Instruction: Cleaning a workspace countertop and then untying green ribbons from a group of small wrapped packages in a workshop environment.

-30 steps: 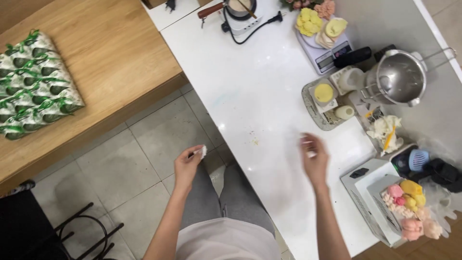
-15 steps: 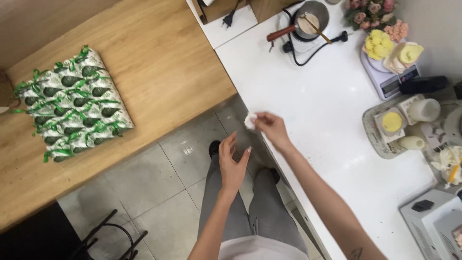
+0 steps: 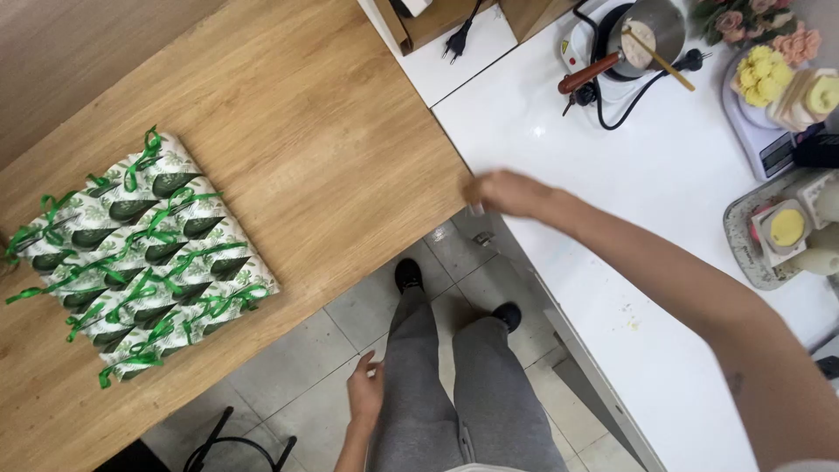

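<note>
Now R hand (image 3: 507, 194) grip blurred at wooden table (image 3: 288, 131) edge, L hand (image 3: 365, 392) open.

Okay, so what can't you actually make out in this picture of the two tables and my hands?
Head view:
- Right hand: motion-blurred at the wooden table corner; whether it holds anything cannot be told.
- Left hand: seen from above beside the grey trousers; palm hidden.
- Metal pot with wooden stick: top cut by the frame edge.
- Grey tray of candle moulds: cut by the right edge.

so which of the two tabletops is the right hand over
The right hand hangs at the seam, mostly over the corner of the white tabletop, not the wooden tabletop that carries the leaf-print packets.
</note>
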